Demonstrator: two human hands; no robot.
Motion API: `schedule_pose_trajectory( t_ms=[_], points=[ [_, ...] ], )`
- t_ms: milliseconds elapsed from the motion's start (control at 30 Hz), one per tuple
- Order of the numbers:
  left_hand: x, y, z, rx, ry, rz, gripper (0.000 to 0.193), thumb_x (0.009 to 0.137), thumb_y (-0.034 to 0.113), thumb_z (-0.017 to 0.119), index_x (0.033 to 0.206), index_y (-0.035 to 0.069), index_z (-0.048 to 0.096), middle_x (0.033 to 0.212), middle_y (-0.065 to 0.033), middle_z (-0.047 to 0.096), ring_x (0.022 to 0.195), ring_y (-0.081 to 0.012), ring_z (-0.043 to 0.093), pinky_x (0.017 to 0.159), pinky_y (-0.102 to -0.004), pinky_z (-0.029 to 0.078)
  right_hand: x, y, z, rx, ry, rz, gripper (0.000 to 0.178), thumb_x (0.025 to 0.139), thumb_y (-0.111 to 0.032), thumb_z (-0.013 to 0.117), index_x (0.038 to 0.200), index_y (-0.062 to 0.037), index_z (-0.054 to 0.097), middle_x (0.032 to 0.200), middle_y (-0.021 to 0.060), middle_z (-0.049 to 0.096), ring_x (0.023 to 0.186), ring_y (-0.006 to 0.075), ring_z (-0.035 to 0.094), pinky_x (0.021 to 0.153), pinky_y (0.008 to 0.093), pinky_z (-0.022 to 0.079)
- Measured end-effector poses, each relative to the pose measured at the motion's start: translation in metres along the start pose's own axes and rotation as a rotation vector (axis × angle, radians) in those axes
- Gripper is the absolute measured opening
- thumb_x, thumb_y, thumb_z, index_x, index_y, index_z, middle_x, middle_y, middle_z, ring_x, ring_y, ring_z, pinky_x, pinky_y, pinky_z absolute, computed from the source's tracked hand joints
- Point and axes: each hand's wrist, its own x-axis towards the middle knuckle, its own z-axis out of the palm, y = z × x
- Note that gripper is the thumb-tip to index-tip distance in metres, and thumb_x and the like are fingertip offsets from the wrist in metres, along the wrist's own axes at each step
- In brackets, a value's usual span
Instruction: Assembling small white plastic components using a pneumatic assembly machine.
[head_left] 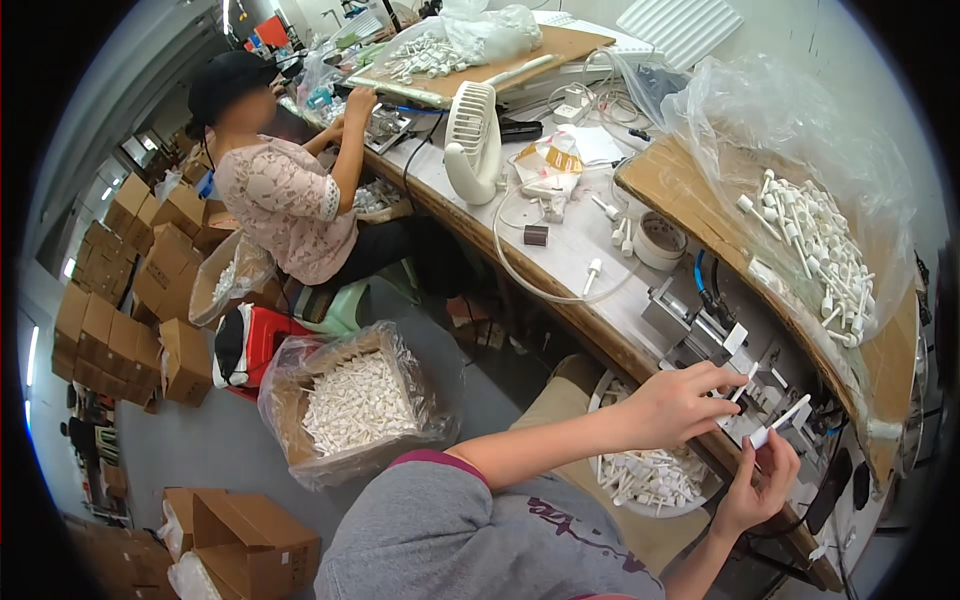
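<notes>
bright, even light; fisheye-bent edges

A desk fan [472,140] stands on the workbench [560,260], a lined carton [350,405] on the floor left of it.

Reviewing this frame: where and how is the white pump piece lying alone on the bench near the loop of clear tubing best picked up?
Judging by its pose, pinch the white pump piece across its wider head from above. It lies flat on the bench, thin stem trailing, with bare surface on both sides and the clear tubing just apart.
</notes>
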Motion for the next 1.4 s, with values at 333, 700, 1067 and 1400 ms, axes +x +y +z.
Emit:
schedule_pose_trajectory(
  t_ms=[333, 700, 1067, 1400],
  points=[
    [0.004, -0.016, 0.026, 0.212, -0.01, 0.051, 0.034, 0.072, 0.007, 0.077, 0.105, 0.005, 0.071, 0.126, -0.0099, 0.067, 0.079, -0.0216, 0.068, 0.066, -0.0315, 0.055, -0.002, 0.005, -0.002, -0.178, 0.022, -0.023, 0.035, 0.073, 0.004, 0.082, 0.106, -0.0004, 0.071, 0.117, 0.0147, 0.067, 0.104, 0.0269, 0.065, 0.089, 0.0343, 0.053],
    [0.024, -0.022, 0.051, 0.387, -0.331, 0.127, 0.028, 0.074, 0.012, 0.077, 0.102, 0.006, 0.072, 0.12, -0.0077, 0.071, 0.064, -0.0177, 0.068, 0.058, -0.0292, 0.052, -0.002, 0.018, -0.009, -0.225, -0.022, -0.059, 0.036, 0.069, 0.001, 0.084, 0.103, -0.0001, 0.072, 0.114, 0.0144, 0.069, 0.098, 0.0264, 0.068, 0.082, 0.0336, 0.057],
    [0.028, -0.022, 0.065, 0.323, -0.344, 0.184, 0.018, 0.067, 0.011, 0.066, 0.076, -0.004, 0.07, 0.119, -0.0327, 0.064, 0.058, -0.0275, 0.067, 0.051, -0.0363, 0.053, -0.007, 0.033, -0.019, -0.297, -0.022, -0.037, 0.033, 0.078, 0.002, 0.079, 0.109, 0.0009, 0.068, 0.12, 0.0192, 0.066, 0.107, 0.0322, 0.064, 0.09, 0.0381, 0.052],
    [0.026, -0.026, 0.068, 0.338, -0.441, 0.107, 0.02, 0.064, 0.013, 0.071, 0.074, -0.003, 0.069, 0.121, -0.0322, 0.064, 0.066, -0.0279, 0.071, 0.054, -0.0375, 0.054, 0.004, 0.035, -0.009, -0.141, -0.057, -0.003, 0.03, 0.082, 0.006, 0.072, 0.111, 0.0056, 0.066, 0.123, 0.019, 0.063, 0.098, 0.0267, 0.062, 0.081, 0.0347, 0.052]
  ],
)
